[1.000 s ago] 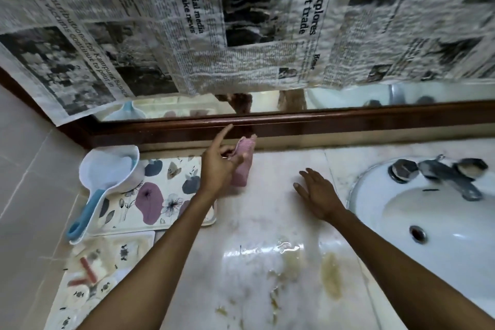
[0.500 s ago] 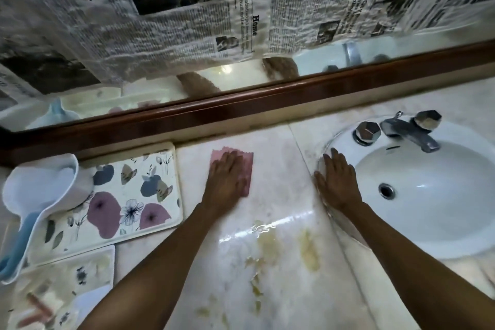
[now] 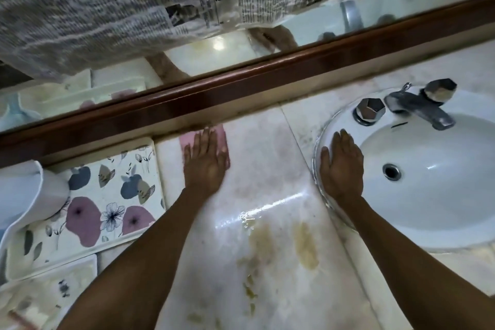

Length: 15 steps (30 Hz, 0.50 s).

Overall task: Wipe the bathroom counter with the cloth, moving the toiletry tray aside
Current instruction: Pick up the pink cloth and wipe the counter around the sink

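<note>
Pink cloth (image 3: 223,139) is lying flat on the marble surface (image 3: 262,222), at the back edge, just under the wooden mirror frame (image 3: 241,88). Left hand (image 3: 205,163) is pressing down on it, palm flat, fingers spread wide, covering most of the cloth. Floral toiletry tray (image 3: 107,190) is sitting just beside the cloth toward the left edge, a narrow strip of bare surface between them; a white scoop (image 3: 24,195) is resting on the tray's left part. A second patterned tray (image 3: 45,289) is sitting at the front-left corner. Yellowish stains (image 3: 305,246) and a wet streak are showing on the surface nearer the front, between the two forearms. Right hand (image 3: 341,166) is lying open and flat on the rim of the white sink (image 3: 428,209), holding nothing. Metal faucet (image 3: 417,107) is standing at the sink's back. Newspaper (image 3: 107,16) is hanging over the mirror.
</note>
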Each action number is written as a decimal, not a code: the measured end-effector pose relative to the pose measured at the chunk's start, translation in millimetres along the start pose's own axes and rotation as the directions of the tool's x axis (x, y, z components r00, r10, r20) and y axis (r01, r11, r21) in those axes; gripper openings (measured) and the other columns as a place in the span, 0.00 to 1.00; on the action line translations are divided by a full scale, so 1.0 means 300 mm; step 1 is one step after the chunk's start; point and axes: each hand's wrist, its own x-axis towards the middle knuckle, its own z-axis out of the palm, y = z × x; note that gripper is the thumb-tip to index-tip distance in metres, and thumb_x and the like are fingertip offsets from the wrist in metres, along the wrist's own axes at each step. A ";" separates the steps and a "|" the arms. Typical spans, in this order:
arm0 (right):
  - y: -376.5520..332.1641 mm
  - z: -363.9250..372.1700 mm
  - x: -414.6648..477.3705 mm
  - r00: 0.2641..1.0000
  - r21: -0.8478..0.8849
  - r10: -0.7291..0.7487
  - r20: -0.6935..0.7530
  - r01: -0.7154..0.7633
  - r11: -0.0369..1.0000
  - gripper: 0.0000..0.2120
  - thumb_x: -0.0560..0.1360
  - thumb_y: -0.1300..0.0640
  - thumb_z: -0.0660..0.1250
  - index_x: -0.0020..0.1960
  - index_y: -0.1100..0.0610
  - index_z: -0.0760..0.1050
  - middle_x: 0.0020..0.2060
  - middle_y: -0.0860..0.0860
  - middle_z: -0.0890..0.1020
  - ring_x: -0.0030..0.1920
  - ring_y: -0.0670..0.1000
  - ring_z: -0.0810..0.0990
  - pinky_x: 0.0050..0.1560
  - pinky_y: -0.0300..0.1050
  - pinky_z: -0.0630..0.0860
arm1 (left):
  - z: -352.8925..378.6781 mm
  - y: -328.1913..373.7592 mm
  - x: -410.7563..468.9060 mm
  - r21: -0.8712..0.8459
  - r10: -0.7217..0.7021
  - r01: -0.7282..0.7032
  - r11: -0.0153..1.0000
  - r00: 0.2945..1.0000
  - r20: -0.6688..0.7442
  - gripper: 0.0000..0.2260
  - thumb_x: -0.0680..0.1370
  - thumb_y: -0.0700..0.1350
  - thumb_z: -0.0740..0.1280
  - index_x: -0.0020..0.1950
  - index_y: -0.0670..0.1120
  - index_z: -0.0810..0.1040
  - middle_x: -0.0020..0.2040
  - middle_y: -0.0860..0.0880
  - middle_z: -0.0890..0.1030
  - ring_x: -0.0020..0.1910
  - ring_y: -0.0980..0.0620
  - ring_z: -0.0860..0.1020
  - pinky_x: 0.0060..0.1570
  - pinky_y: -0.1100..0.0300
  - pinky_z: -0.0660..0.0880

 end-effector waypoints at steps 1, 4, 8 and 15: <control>-0.001 0.000 0.001 1.000 -0.005 -0.001 -0.007 0.001 1.000 0.29 0.82 0.48 0.49 0.77 0.63 0.60 0.77 0.60 0.63 0.77 0.58 0.61 0.77 0.53 0.56 | 0.008 0.059 0.018 -0.012 -0.028 0.028 1.000 1.000 -0.003 0.31 0.83 0.59 0.40 0.84 0.48 0.50 0.84 0.47 0.51 0.83 0.46 0.49 0.79 0.43 0.43; -0.003 0.000 -0.001 1.000 0.004 0.003 -0.020 -0.003 1.000 0.29 0.81 0.48 0.50 0.76 0.63 0.61 0.76 0.59 0.64 0.77 0.57 0.61 0.77 0.52 0.56 | 0.043 0.269 0.024 -0.019 0.087 -0.087 0.996 0.996 0.024 0.29 0.83 0.61 0.42 0.84 0.52 0.52 0.83 0.49 0.52 0.83 0.46 0.50 0.79 0.41 0.45; -0.003 -0.008 -0.003 0.999 0.049 0.024 -0.025 -0.023 0.999 0.29 0.81 0.47 0.52 0.77 0.61 0.61 0.77 0.58 0.63 0.77 0.56 0.61 0.77 0.51 0.55 | 0.075 0.343 -0.056 0.030 0.385 -0.391 0.920 0.915 0.122 0.28 0.84 0.63 0.47 0.83 0.58 0.47 0.84 0.52 0.49 0.83 0.48 0.47 0.79 0.41 0.47; 0.001 -0.001 -0.004 0.999 0.068 0.031 -0.034 -0.029 0.997 0.29 0.81 0.47 0.52 0.77 0.61 0.60 0.77 0.57 0.62 0.77 0.55 0.60 0.78 0.50 0.53 | -0.033 -0.033 -0.015 -0.001 0.377 -0.378 0.926 0.923 0.081 0.23 0.87 0.53 0.45 0.81 0.65 0.45 0.83 0.58 0.51 0.83 0.50 0.51 0.78 0.40 0.52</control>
